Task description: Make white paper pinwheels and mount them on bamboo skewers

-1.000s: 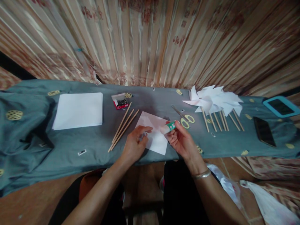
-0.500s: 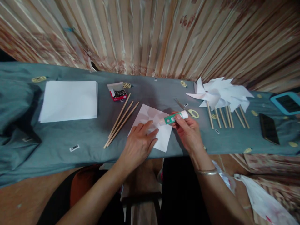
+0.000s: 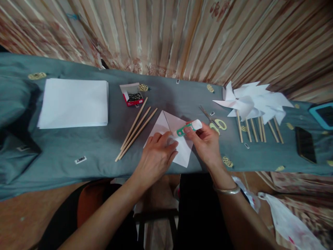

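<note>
A square white sheet of paper [image 3: 183, 149] with a line running in from its far corner lies on the cloth before me. My left hand [image 3: 157, 152] is over its left part, thumb and forefinger bent around a pale bit of the paper near the centre. My right hand [image 3: 206, 144] grips a green and white glue stick [image 3: 185, 130], its tip pointing left, close to my left fingertips. The glue tip itself is hard to make out. Beyond my right hand lie scissors [image 3: 220, 124] with yellow-green handles.
Left of the sheet are three wooden sticks [image 3: 137, 133], with a red open box [image 3: 134, 98] of small metal pieces behind. A stack of white paper [image 3: 74, 104] lies far left. Several paper pinwheels [image 3: 256, 100] on sticks, a dark phone [image 3: 305, 144] and a blue-framed device [image 3: 322, 116] are right.
The glue stick has tilted more and shifted slightly left, its tip closer to my left fingers. My left thumb and forefinger have drawn in around the paper. The whole view has shifted a little.
</note>
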A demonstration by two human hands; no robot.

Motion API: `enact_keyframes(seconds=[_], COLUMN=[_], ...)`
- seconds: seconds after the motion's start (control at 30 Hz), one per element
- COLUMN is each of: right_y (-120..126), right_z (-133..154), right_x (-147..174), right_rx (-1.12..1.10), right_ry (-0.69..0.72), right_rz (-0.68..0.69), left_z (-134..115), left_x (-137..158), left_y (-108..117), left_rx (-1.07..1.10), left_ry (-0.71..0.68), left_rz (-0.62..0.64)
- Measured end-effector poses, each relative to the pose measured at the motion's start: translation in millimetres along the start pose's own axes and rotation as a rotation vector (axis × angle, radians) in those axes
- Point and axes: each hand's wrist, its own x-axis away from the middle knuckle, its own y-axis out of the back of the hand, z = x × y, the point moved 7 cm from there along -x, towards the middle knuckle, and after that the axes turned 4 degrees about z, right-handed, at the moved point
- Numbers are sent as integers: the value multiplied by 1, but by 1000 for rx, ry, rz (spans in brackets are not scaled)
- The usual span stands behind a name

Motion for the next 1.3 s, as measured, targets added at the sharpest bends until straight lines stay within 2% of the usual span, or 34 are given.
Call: enact_keyframes(seconds=[0.53,0.87,1.3], right_y=[-13,-17,-19], right_z=[5,4,5], right_x=[2,4,5], right_rx=[470,476,483], right_ry=[100,102,102], right_rz=[19,25,35], left_z=[2,4,5], left_x=[-1,-1,-3], left_y=[0,0,0], left_rx=[26,58,85], left_ry=[-8,-29,-9], left_rz=[23,-30,-2])
